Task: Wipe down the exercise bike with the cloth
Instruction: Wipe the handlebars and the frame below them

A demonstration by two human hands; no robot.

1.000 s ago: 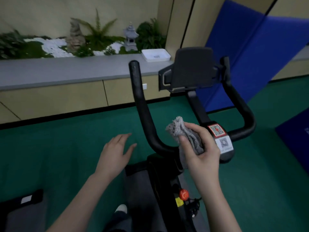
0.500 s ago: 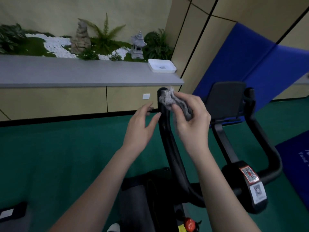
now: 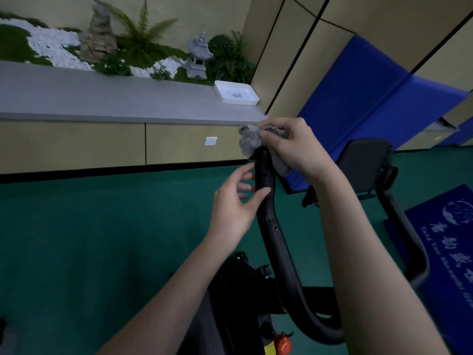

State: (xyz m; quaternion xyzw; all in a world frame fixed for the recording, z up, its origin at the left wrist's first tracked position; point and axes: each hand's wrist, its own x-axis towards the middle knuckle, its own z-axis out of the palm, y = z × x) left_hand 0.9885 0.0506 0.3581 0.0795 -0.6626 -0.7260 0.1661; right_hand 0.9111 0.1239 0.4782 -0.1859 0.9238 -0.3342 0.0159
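Cloth (image 3: pixel 249 142) is being clutched by right hand (image 3: pixel 294 147), handlebar (image 3: pixel 271 226) lightly pinched by left hand (image 3: pixel 233 213). "Tang Yun" is being shown on mat (image 3: pixel 448 252).

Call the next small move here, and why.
Probably slide the crumpled grey cloth down the black curved handlebar: the right hand grips it on the bar's top end, the left hand pinches the bar just below, and most of the bar lies beneath.
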